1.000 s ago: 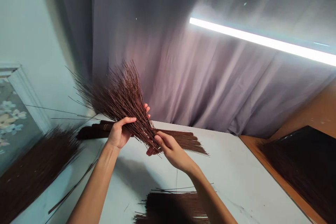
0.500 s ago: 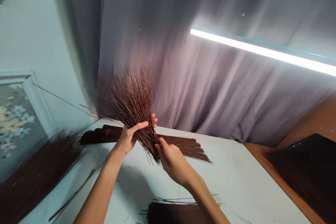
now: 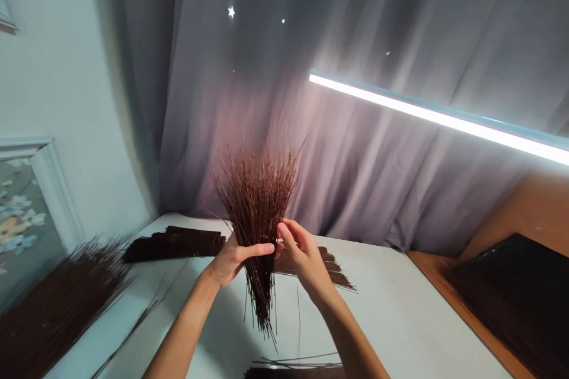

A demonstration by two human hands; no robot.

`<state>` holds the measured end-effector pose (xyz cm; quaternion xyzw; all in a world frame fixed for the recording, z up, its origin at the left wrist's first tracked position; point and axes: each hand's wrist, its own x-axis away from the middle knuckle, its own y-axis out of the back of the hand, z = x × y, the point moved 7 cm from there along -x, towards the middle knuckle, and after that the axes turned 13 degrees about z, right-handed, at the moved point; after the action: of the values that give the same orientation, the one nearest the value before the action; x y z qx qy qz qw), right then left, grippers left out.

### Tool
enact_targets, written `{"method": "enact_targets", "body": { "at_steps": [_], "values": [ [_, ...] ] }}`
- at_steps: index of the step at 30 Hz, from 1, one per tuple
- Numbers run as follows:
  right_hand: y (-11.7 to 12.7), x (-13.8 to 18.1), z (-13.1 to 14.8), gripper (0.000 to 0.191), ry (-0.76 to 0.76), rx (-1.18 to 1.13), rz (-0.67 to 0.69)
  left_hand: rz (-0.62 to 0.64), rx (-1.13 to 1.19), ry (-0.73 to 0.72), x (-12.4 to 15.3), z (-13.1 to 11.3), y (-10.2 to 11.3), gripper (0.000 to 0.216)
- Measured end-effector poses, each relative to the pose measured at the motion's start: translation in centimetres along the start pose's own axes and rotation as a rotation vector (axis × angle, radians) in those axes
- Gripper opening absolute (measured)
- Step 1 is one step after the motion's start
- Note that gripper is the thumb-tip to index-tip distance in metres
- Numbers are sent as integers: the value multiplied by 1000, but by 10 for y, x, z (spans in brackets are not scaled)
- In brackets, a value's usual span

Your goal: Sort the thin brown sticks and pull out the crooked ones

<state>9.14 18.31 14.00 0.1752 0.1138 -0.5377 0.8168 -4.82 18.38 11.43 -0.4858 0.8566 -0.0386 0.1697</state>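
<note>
A bundle of thin dark-brown twigs [image 3: 258, 201] stands nearly upright in front of me, fanned out at the top and narrowing to uneven ends below. My left hand [image 3: 235, 257] is wrapped round its middle, thumb across the front; the fingers behind are mostly hidden. At the bundle's right edge, my right hand [image 3: 304, 251] has thumb and forefinger pinched together on twigs there. How many it grips is hidden. On the white table behind lie a dark rolled bundle [image 3: 191, 241] and a spread of brown twigs [image 3: 333, 269].
A large twig pile [image 3: 57, 302] lies at the left, with loose twigs [image 3: 128, 331] beside it. Another dark bundle [image 3: 293, 372] is at the near edge. A grey curtain [image 3: 355, 189] hangs behind the table, and a black object [image 3: 520, 302] sits at the right.
The bundle has turned from leaning left to nearly upright and shifted right and lower in view. My right hand has moved from its lower end up to its right edge.
</note>
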Motion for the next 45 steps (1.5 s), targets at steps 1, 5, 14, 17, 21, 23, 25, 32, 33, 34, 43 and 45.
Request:
{"method": "enact_targets", "body": {
  "at_steps": [1, 5, 14, 17, 21, 23, 25, 32, 33, 34, 43, 45],
  "values": [
    [-1, -1, -2, 42, 9, 13, -14, -2, -2, 7, -2, 3, -4, 46],
    [11, 3, -7, 42, 26, 79, -151, -72, -44, 22, -8, 9, -12, 42],
    [34, 12, -15, 39, -8, 62, -362, -139, 35, 25, -13, 22, -8, 36],
    [34, 12, -28, 39, -52, -97, -375, -116, 95, 53, -14, 29, -9, 35],
    [32, 10, -39, 38, -33, -123, -379, -129, 119, 47, -15, 34, -9, 37],
    [30, 9, -46, 38, -33, -115, -378, -130, 107, 40, -17, 36, -12, 38],
    [29, 9, -50, 38, -37, -117, -384, -121, 73, 28, -19, 36, -18, 41],
    [26, 8, -51, 49, -67, -91, -380, -257, -31, -27, -23, 31, -32, 43],
    [27, 7, -51, 46, -72, -79, -367, -292, -27, -34, -22, 30, -32, 42],
    [28, 6, -51, 45, -75, -65, -354, -318, -19, -38, -21, 29, -32, 42],
    [29, 6, -55, 41, -65, 51, -281, -330, 21, -37, -19, 24, -25, 49],
    [24, 6, -53, 40, -46, 66, -268, -332, 25, -45, -20, 26, -24, 47]
  ]
}}
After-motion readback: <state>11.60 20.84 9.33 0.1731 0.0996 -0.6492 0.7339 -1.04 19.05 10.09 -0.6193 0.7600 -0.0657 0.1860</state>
